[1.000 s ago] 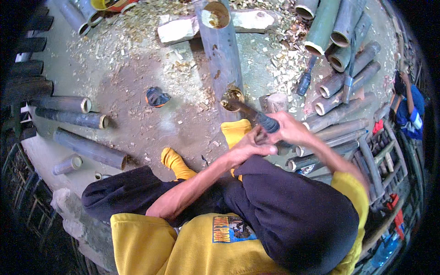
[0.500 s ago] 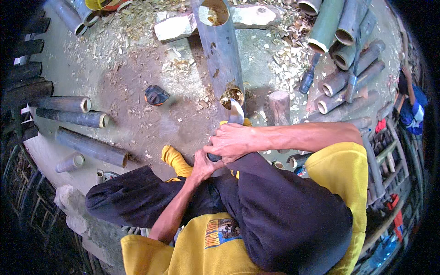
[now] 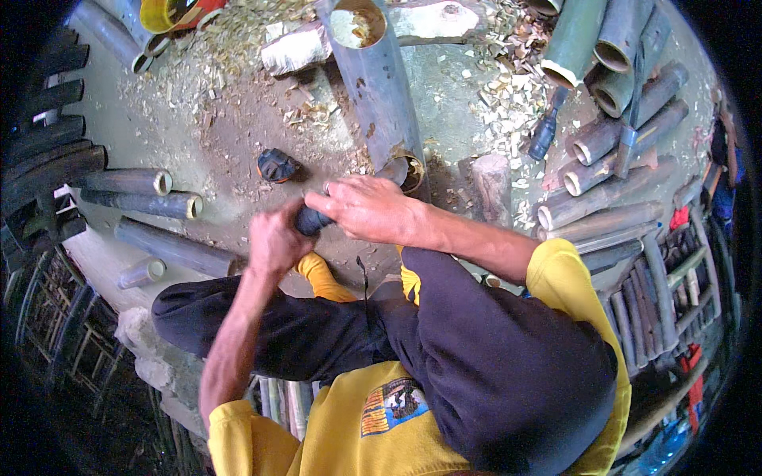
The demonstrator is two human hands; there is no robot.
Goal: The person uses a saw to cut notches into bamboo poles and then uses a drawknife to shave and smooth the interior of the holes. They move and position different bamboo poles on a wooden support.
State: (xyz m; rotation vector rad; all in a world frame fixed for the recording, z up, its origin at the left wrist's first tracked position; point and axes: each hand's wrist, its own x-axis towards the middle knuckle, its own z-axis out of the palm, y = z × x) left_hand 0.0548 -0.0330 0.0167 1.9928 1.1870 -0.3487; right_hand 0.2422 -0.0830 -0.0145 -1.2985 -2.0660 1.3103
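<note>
While both hands meet over the bare earth, the left hand (image 3: 274,238) is closed round the near end of a short dark cylindrical piece of bamboo (image 3: 311,221); the right hand (image 3: 367,208) lies over its far end with fingers curled down on it, so only a small dark part shows between them. Just beyond the right hand lies the open, yellowish mouth of a long thick grey-green bamboo trunk (image 3: 379,87) (it runs away from the person to another open end at the top); the dark piece sits just short of that near mouth. Left of the trunk, near the left hand, a small black-and-orange object (image 3: 278,166) rests on the ground; farther left of the trunk lie grey bamboo tubes with pale cut ends (image 3: 135,193). Right of the trunk, pale wood chips (image 3: 508,99) are scattered, and beyond them a pile of green and grey bamboo lengths (image 3: 611,151).
</note>
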